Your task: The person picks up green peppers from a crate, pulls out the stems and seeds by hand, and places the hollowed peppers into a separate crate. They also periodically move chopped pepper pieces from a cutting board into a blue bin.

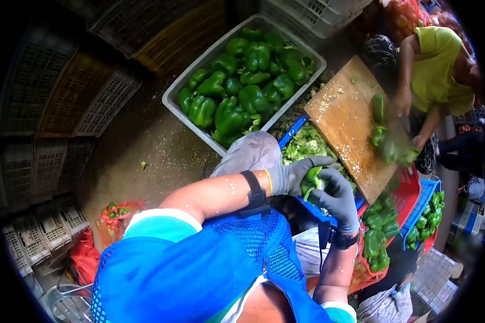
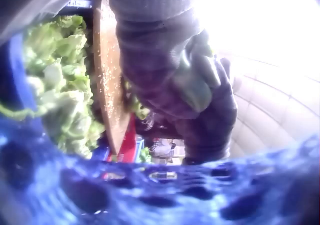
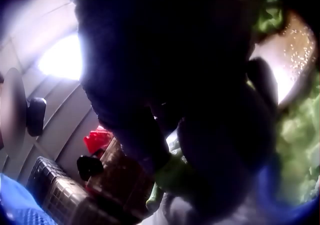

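Observation:
A green bell pepper [image 1: 309, 184] is held between my two grey-gloved hands, above the blue-rimmed container of cut pepper pieces [image 1: 311, 144]. My left hand [image 1: 293, 176] grips it from the left, fingers around its upper side. From the right, my right hand [image 1: 339, 195] holds the same pepper, thumb and fingers bent against it. In the left wrist view, the pepper [image 2: 194, 87] shows pale green between the gloves. My right hand is a dark shape in the right wrist view, with part of the pepper [image 3: 175, 176] below its fingers.
A grey crate [image 1: 170, 99] of whole green peppers stands ahead. A wooden board [image 1: 339, 116] strewn with seeds lies to the right, where another person [image 1: 434, 70] in yellow handles peppers. Red [image 1: 409, 188] and blue [image 1: 427, 188] crates hold more peppers. Stacked crates [image 1: 102, 102] line the left.

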Demonstrator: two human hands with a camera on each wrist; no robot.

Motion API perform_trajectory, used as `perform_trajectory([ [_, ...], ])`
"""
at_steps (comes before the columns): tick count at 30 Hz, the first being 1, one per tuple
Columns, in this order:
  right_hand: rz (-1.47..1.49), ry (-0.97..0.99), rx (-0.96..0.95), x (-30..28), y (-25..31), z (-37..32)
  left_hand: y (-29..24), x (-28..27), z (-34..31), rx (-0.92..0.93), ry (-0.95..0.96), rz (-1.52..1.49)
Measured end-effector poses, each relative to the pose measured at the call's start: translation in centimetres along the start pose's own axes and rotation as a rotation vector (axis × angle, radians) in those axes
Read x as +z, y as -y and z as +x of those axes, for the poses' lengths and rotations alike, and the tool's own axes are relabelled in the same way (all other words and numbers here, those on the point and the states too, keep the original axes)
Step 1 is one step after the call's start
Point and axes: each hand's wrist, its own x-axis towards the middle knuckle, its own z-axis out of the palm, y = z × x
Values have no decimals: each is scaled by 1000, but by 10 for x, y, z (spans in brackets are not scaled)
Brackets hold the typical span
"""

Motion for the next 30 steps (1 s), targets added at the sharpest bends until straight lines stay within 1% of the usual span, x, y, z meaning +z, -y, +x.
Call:
perform_trajectory([
  [1, -93, 29, -59, 2, 4, -1, 1, -3, -3, 32, 42, 87],
  [2, -186, 26, -150, 2, 3, 0, 3, -14, 1, 362, 136, 614],
  [4, -391, -5, -189, 5, 20, -5, 1, -21, 6, 476, 101, 745],
  [5, -498, -19, -211, 9, 30, -6, -2, 8, -6, 260, -40, 361],
  [6, -589, -115, -321, 16, 36, -7, -4, 26, -9, 357, -185, 489],
  [9, -778, -419, -444, 36, 24, -4, -15, 65, -11, 687, -461, 651],
  [10, -730, -434, -364, 37, 18, -3, -31, 64, -5, 965, -541, 714],
  [12, -657, -518, -289, 29, -1, 4, -65, 78, -25, 1282, -642, 797],
  [13, -616, -582, -248, 22, -13, 5, -79, 92, -54, 1314, -657, 822],
  [14, -639, -603, -180, 11, -27, 3, -99, 81, -78, 1517, -767, 1197],
  [15, -685, -604, -112, 3, -37, -1, -121, 70, -102, 1750, -959, 1526],
  [16, -696, -557, -90, -6, -54, -4, -129, 66, -131, 1772, -1077, 1719],
  [17, -702, -516, -64, -16, -73, -7, -137, 54, -153, 1869, -1149, 1758],
  [18, -713, -492, -64, -24, -87, -10, -144, 42, -179, 1758, -1263, 1804],
  [19, -726, -458, -68, -32, -97, -11, -159, 7, -200, 1617, -1581, 1885],
  [20, -770, -497, -80, -39, -101, -8, -173, -27, -222, 1422, -1889, 1953],
  [21, -816, -528, -97, -45, -102, -4, -178, -59, -237, 906, -2271, 2047],
  [22, -742, -568, -25, -52, -99, 1, -202, -126, -259, 372, -2349, 2178],
  [23, -669, -599, 36, -60, -95, 11, -199, -146, -264, 71, -2263, 2182],
  [24, -701, -633, 49, -71, -91, 23, -200, -143, -263, 73, -2187, 2142],
  [25, -774, -742, -20, -81, -95, 38, -207, -140, -260, 61, -2165, 2103],
  [27, -838, -866, -157, -112, -94, 72, -220, -133, -258, 40, -2139, 2011],
  [28, -900, -909, -144, -127, -87, 89, -224, -130, -257, 39, -2131, 1949],
  [30, -988, -967, -109, -147, -72, 122, -234, -141, -261, -23, -2176, 1985],
])
